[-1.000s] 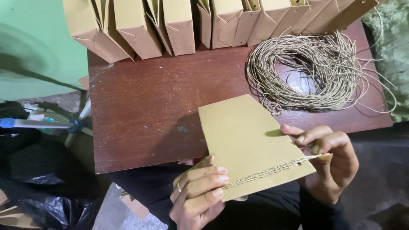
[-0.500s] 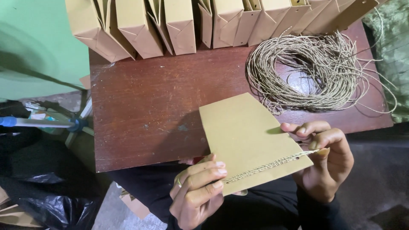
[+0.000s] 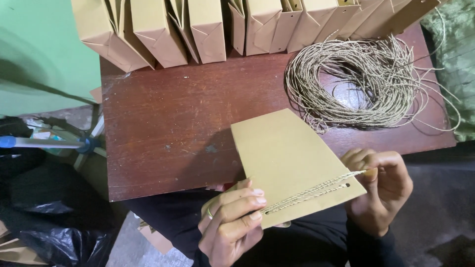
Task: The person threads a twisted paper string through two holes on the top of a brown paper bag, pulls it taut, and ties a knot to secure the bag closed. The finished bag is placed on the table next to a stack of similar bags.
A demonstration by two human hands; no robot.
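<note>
So in the head view, the flat brown paper bag [image 3: 292, 163] sat lower centre of the frame, half over the near edge of the dark wooden table [image 3: 173, 133]. Left hand [image 3: 230, 225] pinched its bottom-left corner, fingers closed on it. Right hand [image 3: 381, 190] gripped the twine handle [image 3: 316, 190] at the bag's right edge. Loose twine coil [image 3: 361, 81] lay upper right, with a row of finished bags [image 3: 208, 29] along the top.

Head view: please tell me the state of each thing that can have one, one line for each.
Flat paper bag: folded flat, held by both hands, twine along its near edge.
Left hand: grip shut on bag corner.
Right hand: pinching twine end.
Twine bundle: loose coil on table.
Row of paper bags: folded, leaning together.
</note>
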